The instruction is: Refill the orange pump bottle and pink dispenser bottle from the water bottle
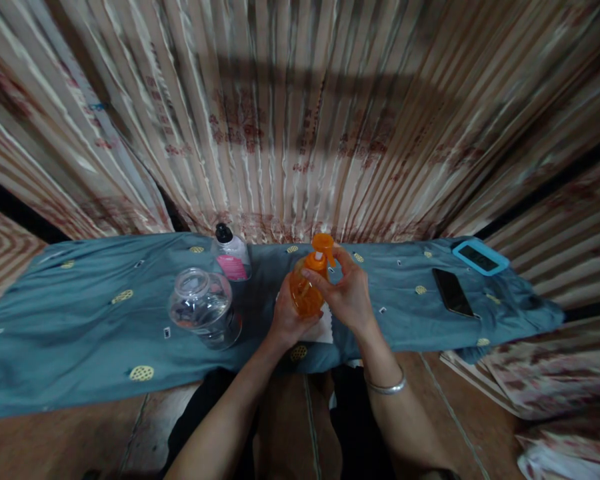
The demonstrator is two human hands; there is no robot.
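The left hand (287,319) is closing its grip around the lower body of the orange pump bottle (307,287), with the fingers wrapping it from the left and from behind, so the bottle is standing upright above the blue cloth (80,333) that is covering the counter. The right hand (347,293) is keeping its grip partly closed: the fingers are pinching the neck just under the orange pump head (324,243), and the thumb is resting near the collar. A silver bangle (386,387) is sitting on the right wrist.

Just under the bottle a white piece (323,331) is lying, maybe a tissue or paper; the view is too dark to tell. To the left, near the left hand, a clear glass jar (203,310) is lying tilted, and behind it a small bottle with a black cap and pink label (231,257) is standing. Well apart on the right, a black phone (453,292) and a device in a light blue frame (480,257) are lying on the cloth.
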